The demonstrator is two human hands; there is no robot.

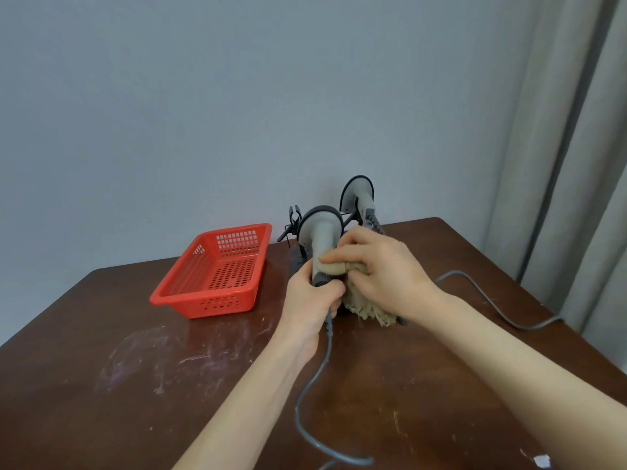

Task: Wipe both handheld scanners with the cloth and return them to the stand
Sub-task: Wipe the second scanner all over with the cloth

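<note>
**Scanner wipe: one unit in hand, one on the stand**

At 6 o'clock, nearest me, a grey cable (pixel 314 385) loops over the brown surface (pixel 424 401) and runs up into my left hand (pixel 310 296). That hand is closed firmly round the bottom of the handle of the near scanner (pixel 320 232), holding it upright just in front of the stand. My right hand (pixel 381 266) has its fingers bent into the beige cloth (pixel 368 308) and presses a fold against the handle directly above the left hand. The frayed end hangs down to the surface.

Progress, as I judge it: the handle wipe on this unit is under way. I cannot tell whether its head has been done. The far scanner (pixel 358 198) sits in the stand (pixel 294 262) at 1 o'clock from my hands, and I cannot tell whether it has been wiped. Left to do: finish this unit and seat it in the free cradle clip (pixel 294 214) at 11 o'clock, then deal with the other one if needed.

Surroundings: a red basket (pixel 217 269) lies at 10 o'clock, near the stand. Pale scuffs (pixel 152 351) mark the surface at 8 o'clock. A second cable (pixel 492 300) trails off at 3 o'clock toward the curtain (pixel 576 130).

In the way: the hanging cloth covers part of the stand base, and the near cable could drag when I reseat the unit.
</note>
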